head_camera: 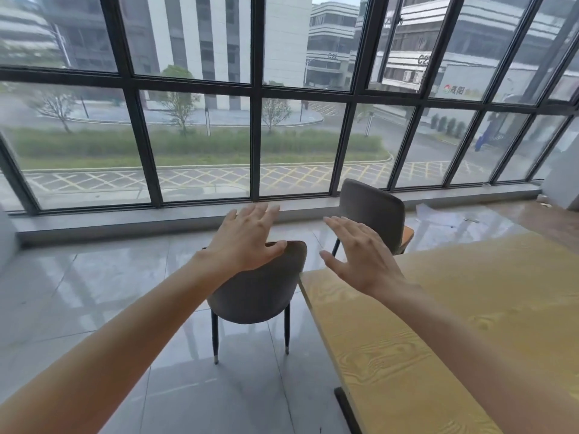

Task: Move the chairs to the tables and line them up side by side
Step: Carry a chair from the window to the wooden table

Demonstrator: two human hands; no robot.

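Observation:
A grey chair [260,292] with dark legs stands close to the left end of the yellow wood-grain table [454,324], its back towards me. My left hand [247,239] hovers over the top of its backrest, fingers spread and straight, thumb at the top edge; whether it touches I cannot tell. My right hand [360,252] is spread open in the air above the table's near corner, holding nothing. A second grey chair [372,211] with an orange seat edge stands farther back, beside the table's far left corner.
A wall of dark-framed windows [257,120] with a low grey sill runs across the back. Glossy grey floor tiles [94,292] stretch to the left of the chairs. Some pale paper or litter [438,214] lies on the floor at the far right.

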